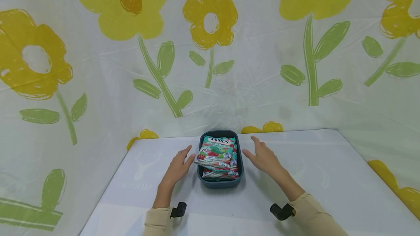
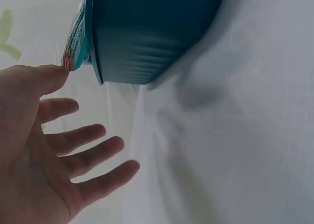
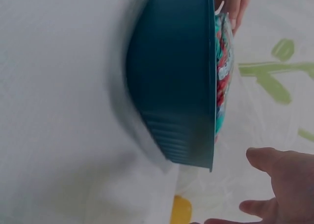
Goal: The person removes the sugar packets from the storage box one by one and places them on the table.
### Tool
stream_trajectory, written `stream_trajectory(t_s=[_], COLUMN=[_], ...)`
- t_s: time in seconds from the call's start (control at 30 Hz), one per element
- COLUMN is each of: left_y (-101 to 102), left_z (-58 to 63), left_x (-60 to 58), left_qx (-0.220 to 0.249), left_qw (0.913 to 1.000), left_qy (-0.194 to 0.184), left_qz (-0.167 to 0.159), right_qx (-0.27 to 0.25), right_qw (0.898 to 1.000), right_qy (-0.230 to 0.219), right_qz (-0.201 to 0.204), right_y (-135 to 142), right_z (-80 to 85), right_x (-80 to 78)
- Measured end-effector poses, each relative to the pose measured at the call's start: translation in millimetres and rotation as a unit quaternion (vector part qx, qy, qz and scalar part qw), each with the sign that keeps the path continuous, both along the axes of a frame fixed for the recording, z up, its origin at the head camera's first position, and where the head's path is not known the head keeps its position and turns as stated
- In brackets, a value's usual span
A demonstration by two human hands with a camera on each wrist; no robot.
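Observation:
A dark teal plastic basket point(image 1: 220, 184) stands on the white table, holding bags of Fox's candy. The top candy bag point(image 1: 214, 154), green and red with a "Fox's Mint Blossom" label, lies tilted, one corner over the basket's left rim. Beneath it shows a second candy bag point(image 1: 234, 174), partly hidden. My left hand point(image 1: 178, 166) is at the basket's left side, fingers spread, its thumb tip right at the bag's overhanging corner in the left wrist view. To the right of the basket, my right hand point(image 1: 264, 157) hovers apart from it with fingers extended, holding nothing.
The white table point(image 1: 131, 207) extends to both sides of the basket. Behind it hangs a white cloth point(image 1: 249, 83) printed with yellow flowers, close to the basket's far end. A black wrist mount point(image 1: 178, 209) sticks out from the left sleeve, another wrist mount point(image 1: 282, 212) from the right.

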State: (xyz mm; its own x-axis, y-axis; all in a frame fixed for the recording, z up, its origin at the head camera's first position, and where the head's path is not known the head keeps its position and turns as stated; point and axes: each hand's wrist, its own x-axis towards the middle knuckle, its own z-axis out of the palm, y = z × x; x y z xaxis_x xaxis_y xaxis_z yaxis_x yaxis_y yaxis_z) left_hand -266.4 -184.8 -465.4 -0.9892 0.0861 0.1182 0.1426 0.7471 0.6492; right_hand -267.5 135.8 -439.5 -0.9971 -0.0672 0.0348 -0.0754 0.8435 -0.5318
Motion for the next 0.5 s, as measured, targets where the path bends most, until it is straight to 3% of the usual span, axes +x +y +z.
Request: stream_trajectory(t_s=[0.3,0.5], left_y=[6.0,9.5], left_z=[-7.4,-7.8], left_x=[-6.7,-7.7], left_qx=[0.114,0.138], left_qw=[0.9927,0.9893], left_qy=[-0.036,-0.040], left_qz=[-0.016,-0.023], right_qx=[-0.032,-0.052], right_qw=[0.999,0.998], right_qy=[0.031,0.044], right_qz=[0.003,0.005], right_y=[-18.5,-29.3], right_z=[6.3,7.8], right_x=[0.0,-1.6])
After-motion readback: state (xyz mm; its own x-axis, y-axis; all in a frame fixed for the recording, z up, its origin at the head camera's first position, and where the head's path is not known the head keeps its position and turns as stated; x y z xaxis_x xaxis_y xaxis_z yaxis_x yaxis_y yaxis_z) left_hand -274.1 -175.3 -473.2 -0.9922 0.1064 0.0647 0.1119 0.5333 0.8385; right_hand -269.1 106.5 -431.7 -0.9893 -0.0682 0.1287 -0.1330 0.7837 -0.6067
